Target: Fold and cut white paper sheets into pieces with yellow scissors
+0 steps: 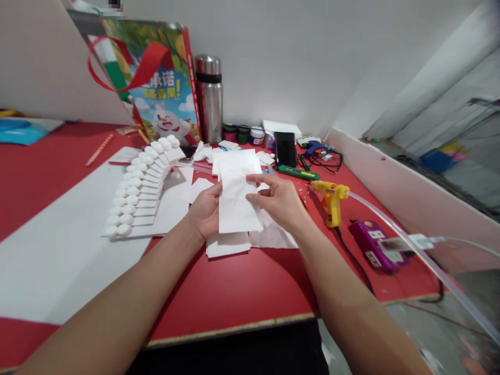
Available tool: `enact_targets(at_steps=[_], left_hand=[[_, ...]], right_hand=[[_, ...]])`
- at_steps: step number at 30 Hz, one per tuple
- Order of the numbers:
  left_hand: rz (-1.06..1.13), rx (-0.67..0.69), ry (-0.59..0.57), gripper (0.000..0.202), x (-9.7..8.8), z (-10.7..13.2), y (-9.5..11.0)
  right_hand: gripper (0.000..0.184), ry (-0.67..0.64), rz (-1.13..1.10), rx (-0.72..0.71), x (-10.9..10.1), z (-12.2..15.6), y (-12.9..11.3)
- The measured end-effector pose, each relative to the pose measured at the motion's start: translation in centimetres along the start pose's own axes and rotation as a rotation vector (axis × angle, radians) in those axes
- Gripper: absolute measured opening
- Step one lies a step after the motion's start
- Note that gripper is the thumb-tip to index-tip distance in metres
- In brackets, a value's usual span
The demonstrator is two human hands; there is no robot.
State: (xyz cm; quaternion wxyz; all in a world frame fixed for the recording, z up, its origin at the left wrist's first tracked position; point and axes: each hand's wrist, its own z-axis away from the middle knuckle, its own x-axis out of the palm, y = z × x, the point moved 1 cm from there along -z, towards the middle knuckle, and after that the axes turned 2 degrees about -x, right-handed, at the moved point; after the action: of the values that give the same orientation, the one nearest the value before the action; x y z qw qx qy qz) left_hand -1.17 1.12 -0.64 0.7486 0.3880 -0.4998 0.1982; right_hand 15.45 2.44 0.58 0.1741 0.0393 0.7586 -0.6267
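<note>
Facing pale walls point(281, 62), 2 hands point(206, 211) point(282, 200) hold paper point(237, 205) above a red tabletop point(250, 291).

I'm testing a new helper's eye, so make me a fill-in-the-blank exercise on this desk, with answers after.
The left hand holds paper coloured ____.
From the camera, the flask stands to the ____ of the printed bag.
The glue gun is coloured ____.

Missing words: white; right; yellow.

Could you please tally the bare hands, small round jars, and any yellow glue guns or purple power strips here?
Bare hands, left and right, at white rectangular paper: 2
Small round jars, magenta, green and white: 3
Yellow plastic glue gun: 1
Purple boxy power strip: 1
Total: 7
</note>
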Motion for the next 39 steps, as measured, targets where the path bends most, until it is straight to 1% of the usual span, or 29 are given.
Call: enact_targets(at_steps=[6, 10, 14, 16, 18, 20, 21, 23, 25, 26, 27, 28, 30, 32, 33, 34, 35, 36, 37, 39], left_hand=[[0.03, 0.043, 0.011, 0.061, 0.5, 0.3, 0.0], [-0.035, 0.034, 0.091, 0.045, 0.0, 0.4, -0.2], [-0.102, 0.053, 0.179, 0.045, -0.5, 0.1, -0.3], [-0.101, 0.052, 0.19, 0.045, -0.5, 0.0, -0.4], [-0.091, 0.039, 0.191, 0.046, -0.4, -0.1, -0.2], [-0.086, 0.05, 0.185, 0.048, -0.3, 0.1, 0.3], [-0.088, 0.072, 0.175, 0.048, -0.2, 0.3, 0.7], [-0.092, 0.163, 0.134, 0.05, 0.1, 0.9, 1.8], [-0.09, 0.302, 0.1, 0.05, 0.5, 1.7, 3.0], [-0.077, 0.377, 0.094, 0.051, 0.7, 2.1, 3.6], [-0.061, 0.437, 0.096, 0.053, 0.9, 2.4, 4.1], [-0.045, 0.471, 0.102, 0.055, 1.1, 2.7, 4.5], [-0.027, 0.484, 0.106, 0.057, 1.3, 3.1, 4.8], [-0.026, 0.472, 0.101, 0.056, 1.4, 3.2, 4.9], [-0.027, 0.468, 0.095, 0.055, 1.3, 3.2, 4.8], [-0.027, 0.467, 0.087, 0.055, 1.1, 3.1, 4.8], [-0.025, 0.466, 0.08, 0.054, 0.9, 3.0, 4.7], [-0.022, 0.459, 0.074, 0.054, 0.7, 2.9, 4.7], [-0.02, 0.449, 0.067, 0.053, 0.5, 2.8, 4.7], [-0.027, 0.429, 0.06, 0.053, 0.1, 2.6, 4.7]], right_hand=[[0.04, 0.004, 0.059, -0.08, 0.2, -0.1, 0.2], [0.038, 0.016, 0.089, -0.113, 0.3, -0.3, 0.4], [0.038, -0.002, 0.122, -0.118, 0.1, -0.3, 0.4], [0.038, 0.006, 0.2, -0.171, 0.2, 0.2, -0.5], [0.04, 0.07, 0.338, -0.285, 0.5, 1.0, -2.0], [0.04, 0.184, 0.482, -0.39, 0.9, 1.9, -3.5], [0.037, 0.235, 0.506, -0.425, 1.1, 2.2, -4.0], [0.024, 0.294, 0.525, -0.451, 1.2, 2.3, -4.1], [0.017, 0.314, 0.536, -0.395, 1.1, 1.9, -3.2], [0.016, 0.303, 0.547, -0.351, 1.0, 1.6, -2.5], [0.015, 0.263, 0.563, -0.324, 1.0, 1.3, -1.9], [0.016, 0.186, 0.579, -0.326, 1.1, 1.1, -1.5], [0.018, -0.01, 0.622, -0.397, 1.8, 0.7, -1.3], [0.026, -0.219, 0.725, -0.451, 3.0, 0.6, -1.8], [0.034, -0.307, 0.802, -0.445, 3.7, 0.6, -2.2], [0.042, -0.367, 0.886, -0.414, 4.2, 0.5, -2.5], [0.048, -0.409, 0.954, -0.384, 4.6, 0.4, -2.8], [0.051, -0.432, 1.0, -0.364, 4.8, 0.2, -2.9], [0.048, -0.44, 1.022, -0.36, 4.9, 0.1, -2.9], [0.033, -0.422, 1.002, -0.36, 4.5, -0.2, -2.7]])
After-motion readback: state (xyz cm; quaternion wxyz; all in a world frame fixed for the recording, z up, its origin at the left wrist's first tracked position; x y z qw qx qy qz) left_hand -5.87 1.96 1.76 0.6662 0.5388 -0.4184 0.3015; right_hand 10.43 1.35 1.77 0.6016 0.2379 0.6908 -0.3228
